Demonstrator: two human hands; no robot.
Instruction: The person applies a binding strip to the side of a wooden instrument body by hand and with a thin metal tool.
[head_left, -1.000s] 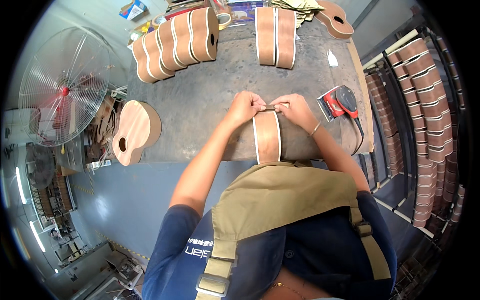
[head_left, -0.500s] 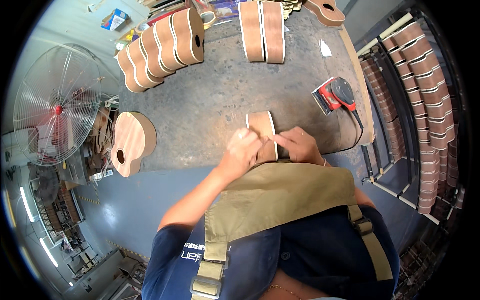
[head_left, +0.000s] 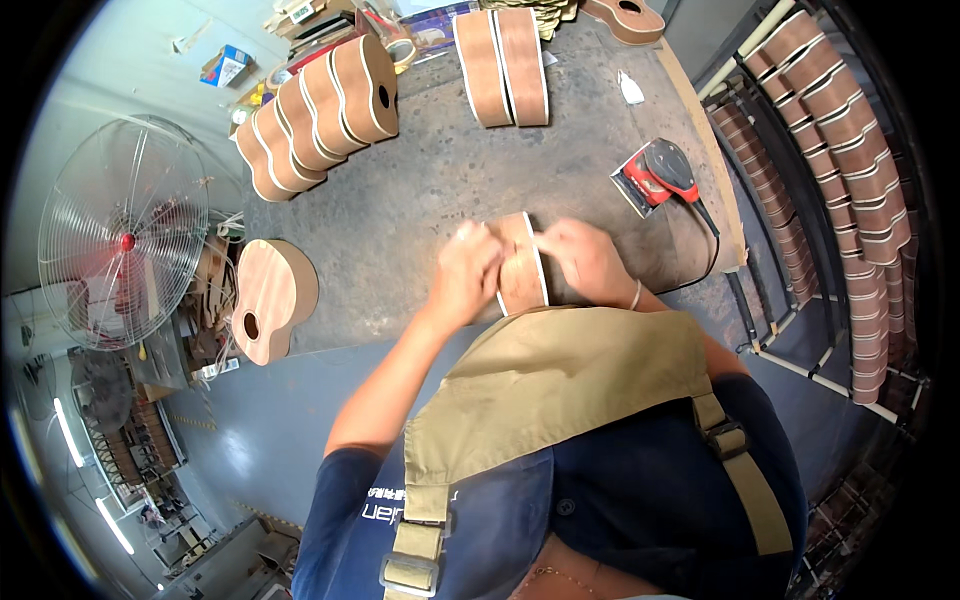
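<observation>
A small wooden ukulele body (head_left: 522, 275) stands on its edge at the near side of the workbench, its curved brown side facing up and a white binding strip along its right edge. My left hand (head_left: 465, 265) is closed over the left part of that side, fingers curled and slightly blurred; what is pinched in them, if anything, is hidden. Against the white-bound edge, my right hand (head_left: 590, 262) is closed with curled fingers, its tip touching the far part of the body. The near end of the body meets my olive apron (head_left: 570, 375).
On the dark workbench (head_left: 400, 220), a red and black sander (head_left: 655, 178) with a cord lies to the right. A row of ukulele bodies (head_left: 318, 110) and two more bodies (head_left: 503, 68) stand behind. Another body (head_left: 275, 300) lies left, near a fan (head_left: 125, 240). A loaded rack (head_left: 840, 170) stands right.
My left hand has shifted left and away from me along the body. My right hand has moved slightly farther up its edge. The view has tilted a little.
</observation>
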